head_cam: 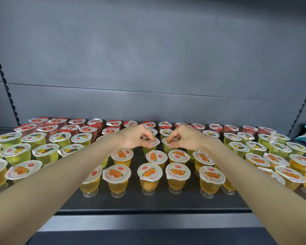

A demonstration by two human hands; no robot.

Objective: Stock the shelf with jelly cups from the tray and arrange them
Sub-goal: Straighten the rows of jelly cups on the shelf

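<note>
Shelf (148,204) looks nearly full. Just behind the orange jelly cups (156,157), the left hand (136,138) pinches the left pineapple jelly cup (153,142) by its lid, and the right hand (185,138) pinches the right pineapple jelly cup (170,142). Each cup stands upright directly under its fingers (146,134).

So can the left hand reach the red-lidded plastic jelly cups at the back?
Probably yes: the left hand pinches a yellow-lidded plastic cup near the red-lidded cups, nothing above them.
</note>
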